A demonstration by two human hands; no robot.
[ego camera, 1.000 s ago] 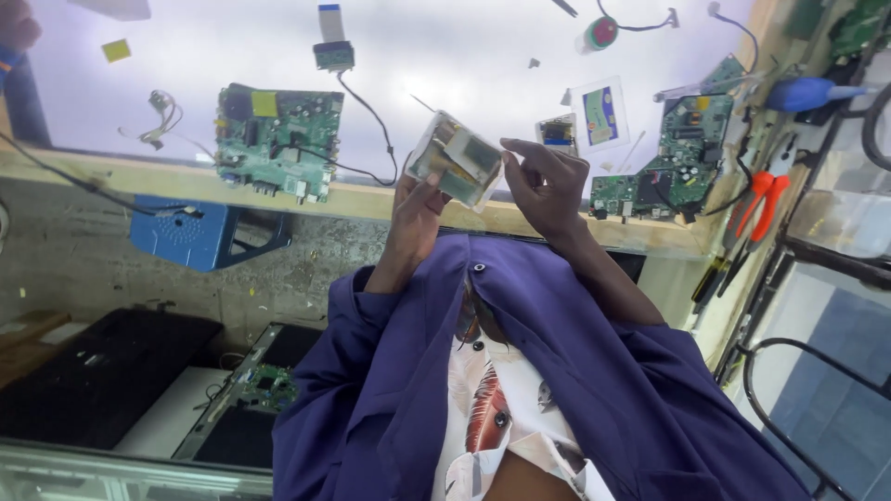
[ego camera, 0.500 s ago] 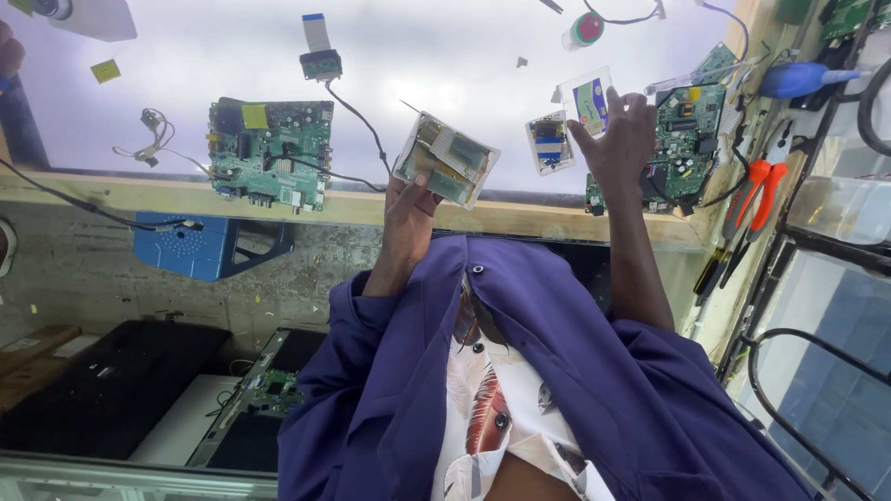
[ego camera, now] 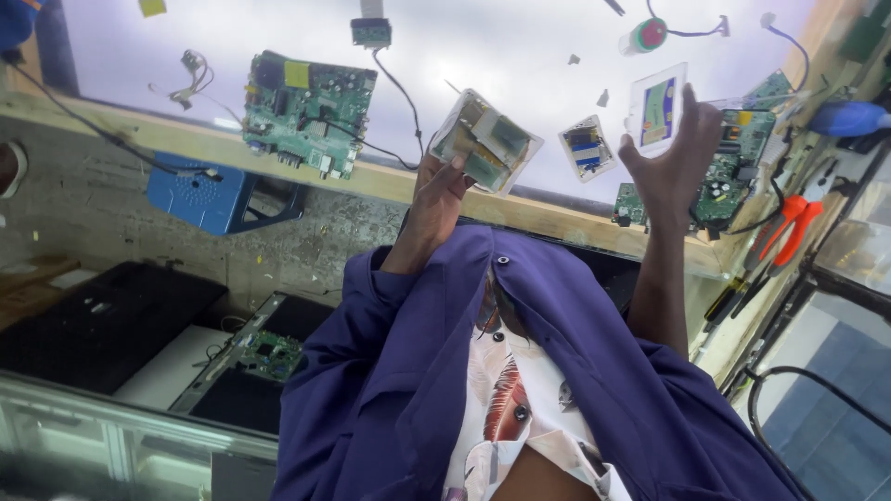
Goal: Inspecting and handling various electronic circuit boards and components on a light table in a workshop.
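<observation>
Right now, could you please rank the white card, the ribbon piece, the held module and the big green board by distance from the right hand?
1. White card, at the right hand fingertips.
2. Ribbon piece, just to its left.
3. Module, in the left hand.
4. Big green board, far left.

White worktable (ego camera: pixel 520 46): green circuit boards (ego camera: pixel 306 111), cables, small screen module (ego camera: pixel 585 148), orange pliers (ego camera: pixel 789 227).
</observation>
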